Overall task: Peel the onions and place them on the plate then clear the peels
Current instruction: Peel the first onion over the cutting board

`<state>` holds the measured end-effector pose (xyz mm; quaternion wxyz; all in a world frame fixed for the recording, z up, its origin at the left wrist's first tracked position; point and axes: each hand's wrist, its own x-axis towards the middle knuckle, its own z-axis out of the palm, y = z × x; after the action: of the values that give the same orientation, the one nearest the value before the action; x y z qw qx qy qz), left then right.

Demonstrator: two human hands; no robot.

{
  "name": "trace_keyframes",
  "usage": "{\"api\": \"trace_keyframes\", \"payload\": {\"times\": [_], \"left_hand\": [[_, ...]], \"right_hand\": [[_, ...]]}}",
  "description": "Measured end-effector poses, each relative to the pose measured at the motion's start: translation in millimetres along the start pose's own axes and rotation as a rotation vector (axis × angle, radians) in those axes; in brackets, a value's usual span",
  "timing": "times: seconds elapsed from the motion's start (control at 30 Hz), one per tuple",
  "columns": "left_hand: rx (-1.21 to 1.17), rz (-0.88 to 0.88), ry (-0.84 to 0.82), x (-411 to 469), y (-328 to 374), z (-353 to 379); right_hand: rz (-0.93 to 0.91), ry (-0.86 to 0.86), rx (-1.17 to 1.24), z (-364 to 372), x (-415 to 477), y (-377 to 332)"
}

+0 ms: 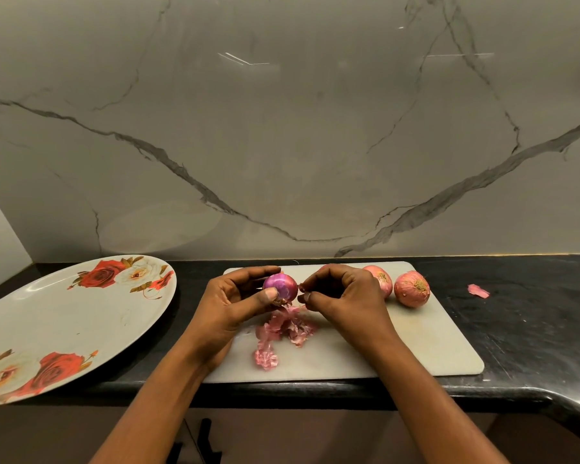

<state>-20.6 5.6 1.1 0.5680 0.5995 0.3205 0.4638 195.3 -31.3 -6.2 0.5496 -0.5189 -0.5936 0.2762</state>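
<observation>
At the far left the flowered plate (64, 313) lay on the black counter (533, 329) with no onion on it yet, its near rim seemingly reaching the counter's front edge. Just right of it, above the cutting board (416, 346), the left hand (235, 303) gripped an onion (281, 287), thumb and curled fingers clamped around it. Its glossy purple flesh was mostly bare, with a tuft left at the root end. Below it a heap of peels (287, 326) lay on the board. The right hand (342, 296) had thumb and forefinger pinched together on a scrap of skin (302, 288) beside the onion.

Further right, two unpeeled onions (412, 289) sat on the board's back corner, and a stray peel (478, 291) lay apart on the counter.

By my judgement the task was early — one onion nearly stripped, at least two untouched, nothing plated, all peels to be cleared. The path leftward to the plate looked open. The board's front edge sat just beside the counter lip, so peels swept forward could drop off — the wall side offered safer room.
</observation>
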Motion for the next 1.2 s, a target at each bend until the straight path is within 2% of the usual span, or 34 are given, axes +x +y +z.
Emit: {"api": "trace_keyframes", "payload": {"times": [0.2,0.4,0.6,0.83,1.2], "left_hand": [[0.047,0.031,-0.046,-0.5,-1.4,0.5],[0.077,0.024,-0.086,0.9,-3.2,-1.0],[0.036,0.021,-0.099,0.6,-3.4,-3.1],[0.061,0.041,-0.083,2.2,-5.0,-1.6],[0.051,0.041,-0.1,1.3,-4.6,-2.8]], "right_hand": [[0.061,-0.077,0.143,1.3,-3.8,-8.7],[0.025,-0.154,0.145,0.2,-5.4,-12.1],[0.003,-0.092,0.075,-0.4,-1.5,-8.8],[0.022,-0.101,0.135,1.1,-3.8,-11.1],[-0.015,-0.087,0.046,-0.4,-2.2,-10.0]]}}
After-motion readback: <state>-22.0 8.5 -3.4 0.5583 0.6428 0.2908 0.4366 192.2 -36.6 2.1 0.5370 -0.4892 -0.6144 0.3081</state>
